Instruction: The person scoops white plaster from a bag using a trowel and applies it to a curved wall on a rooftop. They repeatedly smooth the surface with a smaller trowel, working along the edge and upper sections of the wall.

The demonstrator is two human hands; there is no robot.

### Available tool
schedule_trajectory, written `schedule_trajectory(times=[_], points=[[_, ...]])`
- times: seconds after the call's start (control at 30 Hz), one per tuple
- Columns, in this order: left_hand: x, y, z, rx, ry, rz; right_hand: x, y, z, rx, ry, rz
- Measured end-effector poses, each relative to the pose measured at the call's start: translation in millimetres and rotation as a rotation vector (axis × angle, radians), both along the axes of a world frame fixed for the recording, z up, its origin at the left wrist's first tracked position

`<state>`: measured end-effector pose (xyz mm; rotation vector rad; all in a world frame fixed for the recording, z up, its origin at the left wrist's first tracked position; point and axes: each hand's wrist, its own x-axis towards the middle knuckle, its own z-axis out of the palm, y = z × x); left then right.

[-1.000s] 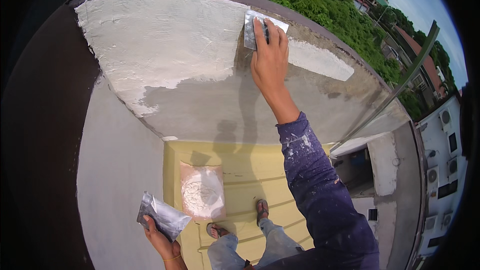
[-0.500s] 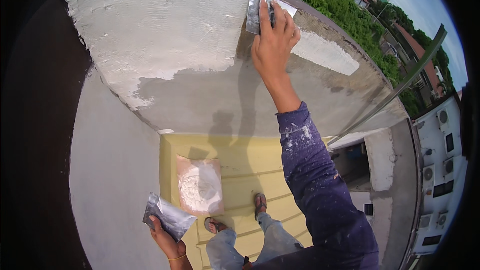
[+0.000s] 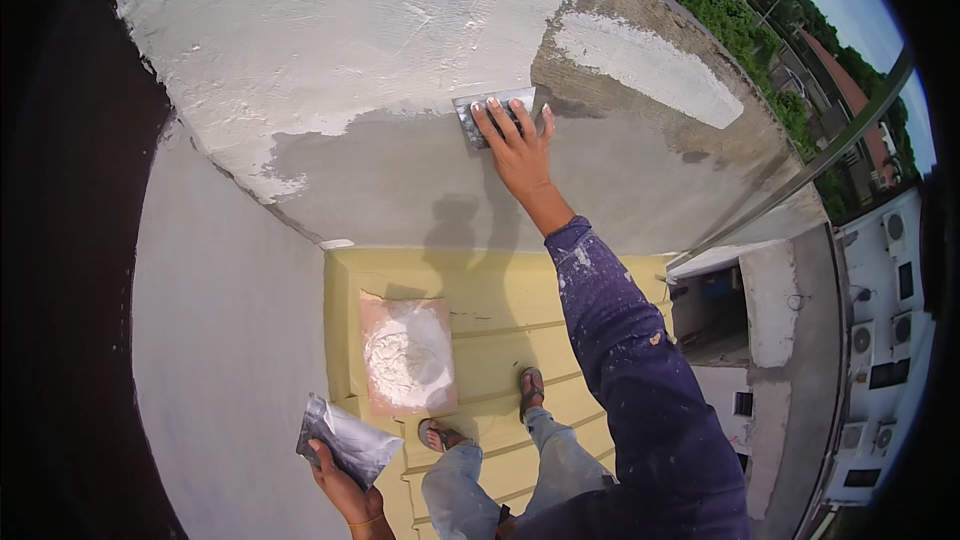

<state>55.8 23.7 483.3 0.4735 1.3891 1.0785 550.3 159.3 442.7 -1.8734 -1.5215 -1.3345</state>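
Silvery metal in both grips. With the right grip (image 3: 520, 155), partly closed and reaching forward, holds a flat rectangular blade (image 3: 472, 122) up at the wall (image 3: 380, 180), fingers spread and bent over its back; cannot tell how firmly pressed. Places it right at the lower right corner of a rough white coat (image 3: 330, 30), just above bare grey. Beyond the coat, to the right, a stained brownish strip (image 3: 585, 90) with a long white patch (image 3: 650, 65) slanting across it, apart from the main coat. With the left grip (image 3: 345, 488), low and near the bottom edge of the view, holds a second blade (image 3: 352, 440), closed on its dark end with the thumb on top and the other fingers mostly hidden, shiny face turned up, well apart from the first. Near the left blade, on a ribbed yellow floor (image 3: 490, 340), a pinkish board (image 3: 374, 315) with a swirled white mass (image 3: 408, 360) spread over most of it. Just beside the board, sandalled feet (image 3: 533, 395) below faded blue trousers (image 3: 455, 485); along the right arm, a dark blue sleeve (image 3: 630, 340) flecked with white. Farther right, a slanting metal bar (image 3: 800, 175), then green foliage (image 3: 700, 0) past the top of the wall.
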Motion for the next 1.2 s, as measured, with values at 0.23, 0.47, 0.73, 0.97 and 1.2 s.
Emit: schedule_trajectory(times=[0.23, 0.47, 0.73, 0.97, 1.2], points=[[43, 25, 17, -0.102, -0.479, -0.252, -60, -93, 52, -0.423, 0.68, 0.292], [142, 60, 82, -0.176, -1.015, -0.708, -150, -160, 147, -0.626, 0.674, 1.264], [111, 73, 114, 0.084, -0.722, -0.463, -91, -117, 160, -0.546, 0.297, 0.351], [74, 50, 66, -0.028, -0.632, -0.386, -41, -28, 205, 0.085, 0.223, 0.011], [29, 28, 16, -0.119, -0.552, -0.314, -35, 8, 197, 0.181, 0.2, -0.042]])
